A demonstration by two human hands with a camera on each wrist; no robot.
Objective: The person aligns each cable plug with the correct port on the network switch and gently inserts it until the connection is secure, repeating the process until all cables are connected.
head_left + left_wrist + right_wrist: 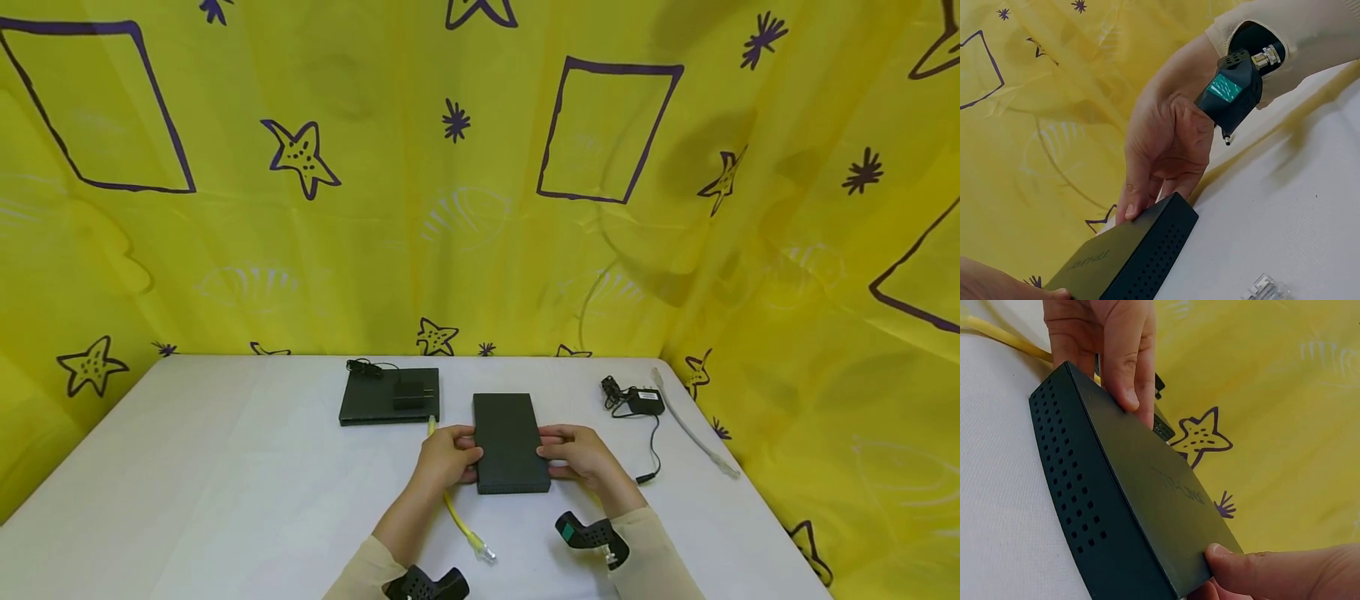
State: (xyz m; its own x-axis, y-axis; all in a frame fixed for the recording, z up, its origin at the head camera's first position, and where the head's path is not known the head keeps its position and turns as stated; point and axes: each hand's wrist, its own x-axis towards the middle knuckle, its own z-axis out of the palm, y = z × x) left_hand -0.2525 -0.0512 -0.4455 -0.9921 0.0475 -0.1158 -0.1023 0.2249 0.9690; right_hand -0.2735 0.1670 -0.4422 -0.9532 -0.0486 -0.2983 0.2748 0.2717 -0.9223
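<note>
Both hands grip a flat black network switch, its perforated side toward the person and TP-LINK lettering on top in the right wrist view. My left hand holds the left edge, thumb on the top face and fingers at the side. On the opposite edge, my right hand holds it the same way. The switch is tilted in the right wrist view, its holed side showing. Under the left forearm passes a yellow network cable; its clear plug lies near the switch.
Behind and to the left lies a second black box with a power adapter on it. At the right are another adapter with its cord and a grey network cable along the table edge. Yellow curtains surround the white table.
</note>
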